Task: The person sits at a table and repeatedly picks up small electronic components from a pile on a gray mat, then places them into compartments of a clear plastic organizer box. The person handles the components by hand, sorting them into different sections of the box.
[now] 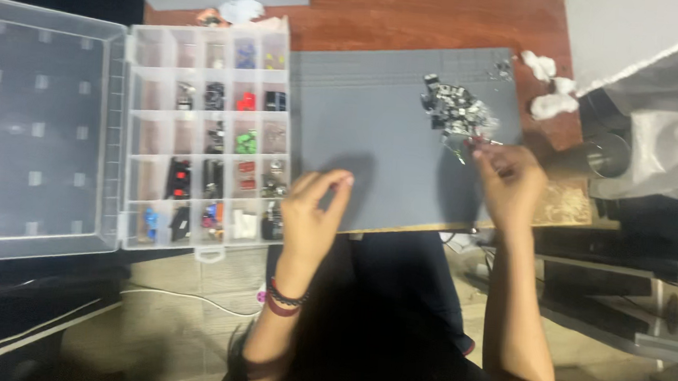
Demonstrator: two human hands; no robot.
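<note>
1. Head view, right hand [511,179]: it was at the lower edge of a pile of small dark parts [454,109] on the grey mat [366,137], fingers pinched together. A thin wire-like piece showed at the fingertips, but blur made it impossible to tell whether it was actually held.
2. Head view, left hand [313,213]: it was loosely curled over the mat's near edge, beside the open compartment box [208,126]. Thumb and forefinger were close together; nothing could be seen between them.
3. Risk: the parts pile lay near the mat's far right corner. A sweep of the right wrist could have pushed pieces off onto the wooden table [431,14].
4. Risk: the box overhung the table's near edge. A knock from the left forearm could have tipped it and mixed the sorted pieces.
5. Risk: a small part slipping from a weak pinch would likely have dropped past the mat's front edge to the floor.
</note>
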